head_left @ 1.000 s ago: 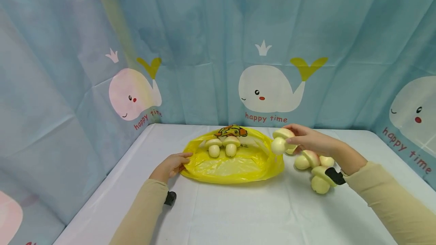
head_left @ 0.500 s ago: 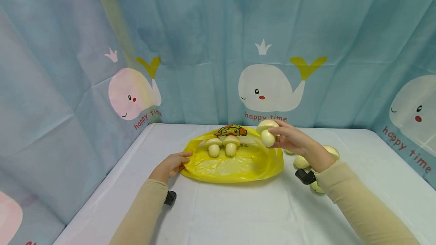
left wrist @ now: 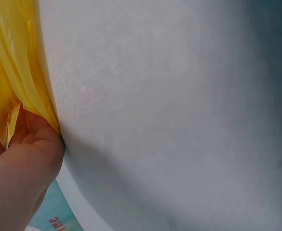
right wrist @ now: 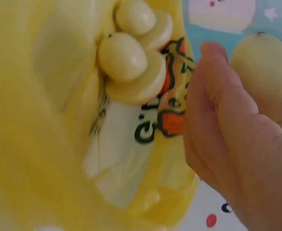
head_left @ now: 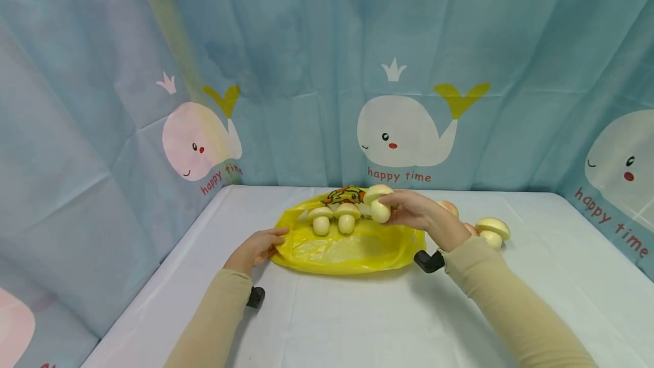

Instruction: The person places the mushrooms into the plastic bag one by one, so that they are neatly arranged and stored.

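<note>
A yellow plastic bag (head_left: pixel 332 266) with a printed cartoon duck lies spread on the table, its mouth facing me. My left hand (head_left: pixel 258 247) pinches its left edge, and the left wrist view has the yellow film (left wrist: pixel 15 57) between thumb and fingers. Two pale toy mushrooms, a left one (head_left: pixel 321 221) and a right one (head_left: pixel 346 219), stand side by side inside. With thumb and fingers, my right hand (head_left: pixel 411 209) holds another toy mushroom (head_left: pixel 380 204) upright over the bag's right back part. In the right wrist view this held mushroom (right wrist: pixel 263 72) appears beyond the thumb.
Right of the bag, behind my right forearm, more toy mushrooms lie on the white-covered table (head_left: pixel 357 322); one cream mushroom (head_left: pixel 493 233) shows whole and others are partly hidden. A blue whale-print curtain (head_left: pixel 306 72) stands behind the table. Each wrist wears a black device (head_left: pixel 429 261).
My right hand has carried its mushroom leftward from the pile, over the bag's right edge to beside the two mushrooms inside. The left hand has stayed still on the bag's edge.
</note>
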`<state>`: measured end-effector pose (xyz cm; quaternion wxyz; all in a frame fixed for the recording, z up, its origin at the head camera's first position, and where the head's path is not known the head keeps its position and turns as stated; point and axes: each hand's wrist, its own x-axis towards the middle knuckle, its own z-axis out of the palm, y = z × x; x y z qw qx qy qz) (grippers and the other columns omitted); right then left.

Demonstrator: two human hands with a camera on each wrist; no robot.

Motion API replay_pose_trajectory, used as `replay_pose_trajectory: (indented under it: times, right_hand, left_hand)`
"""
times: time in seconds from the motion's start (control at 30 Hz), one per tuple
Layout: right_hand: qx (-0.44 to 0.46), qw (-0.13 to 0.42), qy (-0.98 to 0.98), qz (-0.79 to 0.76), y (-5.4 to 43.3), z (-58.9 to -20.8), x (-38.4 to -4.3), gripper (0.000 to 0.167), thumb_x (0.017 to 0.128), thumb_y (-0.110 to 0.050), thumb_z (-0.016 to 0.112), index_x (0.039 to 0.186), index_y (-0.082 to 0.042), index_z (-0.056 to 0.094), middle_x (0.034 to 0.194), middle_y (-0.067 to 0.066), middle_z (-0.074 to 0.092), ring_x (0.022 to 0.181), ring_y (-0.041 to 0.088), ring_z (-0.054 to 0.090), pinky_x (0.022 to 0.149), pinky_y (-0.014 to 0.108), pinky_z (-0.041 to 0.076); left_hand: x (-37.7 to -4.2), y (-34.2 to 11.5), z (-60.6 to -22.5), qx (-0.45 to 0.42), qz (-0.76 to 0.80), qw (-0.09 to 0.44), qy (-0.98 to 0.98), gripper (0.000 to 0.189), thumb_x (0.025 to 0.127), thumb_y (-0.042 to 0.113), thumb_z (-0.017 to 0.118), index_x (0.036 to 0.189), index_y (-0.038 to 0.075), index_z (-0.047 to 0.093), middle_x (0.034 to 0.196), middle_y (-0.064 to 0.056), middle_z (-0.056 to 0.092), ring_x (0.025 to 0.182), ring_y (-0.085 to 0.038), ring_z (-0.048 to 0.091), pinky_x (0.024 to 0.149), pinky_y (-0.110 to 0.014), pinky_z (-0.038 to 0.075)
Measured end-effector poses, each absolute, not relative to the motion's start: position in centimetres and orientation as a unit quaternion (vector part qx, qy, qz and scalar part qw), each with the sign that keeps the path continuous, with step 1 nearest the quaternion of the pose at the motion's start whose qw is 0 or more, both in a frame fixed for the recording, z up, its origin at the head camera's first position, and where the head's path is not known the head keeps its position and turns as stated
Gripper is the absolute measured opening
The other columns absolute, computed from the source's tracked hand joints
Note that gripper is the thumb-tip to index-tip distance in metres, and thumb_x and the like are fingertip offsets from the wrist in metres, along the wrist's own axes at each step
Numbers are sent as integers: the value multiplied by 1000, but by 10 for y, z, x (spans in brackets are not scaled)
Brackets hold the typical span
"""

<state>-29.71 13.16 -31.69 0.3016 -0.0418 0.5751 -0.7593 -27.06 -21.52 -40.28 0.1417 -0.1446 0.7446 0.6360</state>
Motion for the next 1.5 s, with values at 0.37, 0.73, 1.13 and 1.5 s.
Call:
replay_pose_trajectory:
  times: [0.37, 0.73, 1.13, 1.5]
  right_hand:
    - [114, 263, 623, -728, 93, -333, -306, 48, 98, -15, 50, 141, -7, 29, 123, 16, 39, 105, 29, 44, 107, 51, 33]
    - [173, 213, 690, -670, 83, -356, -297, 52, 96, -24, 57, 140, -2, 37, 132, 17, 41, 112, 35, 43, 100, 54, 34]
    - [239, 112, 705, -658, 73, -383, -299, 63, 100, -29, 53, 148, 1, 26, 140, 20, 35, 117, 31, 37, 100, 49, 35]
    - [193, 152, 756, -606, 72, -387, -301, 57, 92, -18, 62, 136, 6, 35, 118, 20, 43, 105, 30, 42, 93, 40, 39]
  left_hand:
    - [-271, -215, -403, -137, 639, 145, 743, 44, 100, 1, 47, 143, -3, 44, 149, -23, 36, 121, -27, 45, 105, -36, 38]
    - [-271, -212, -403, -140, 641, 146, 740, 43, 100, 1, 47, 143, -3, 45, 149, -23, 36, 122, -27, 45, 105, -36, 38]
    - [-271, -215, -404, -145, 636, 146, 743, 42, 100, 1, 47, 142, -2, 46, 148, -23, 38, 117, -25, 47, 99, -32, 43]
    - [-273, -216, -405, -149, 638, 147, 741, 43, 100, 1, 47, 143, -2, 45, 149, -22, 37, 118, -25, 47, 102, -33, 41]
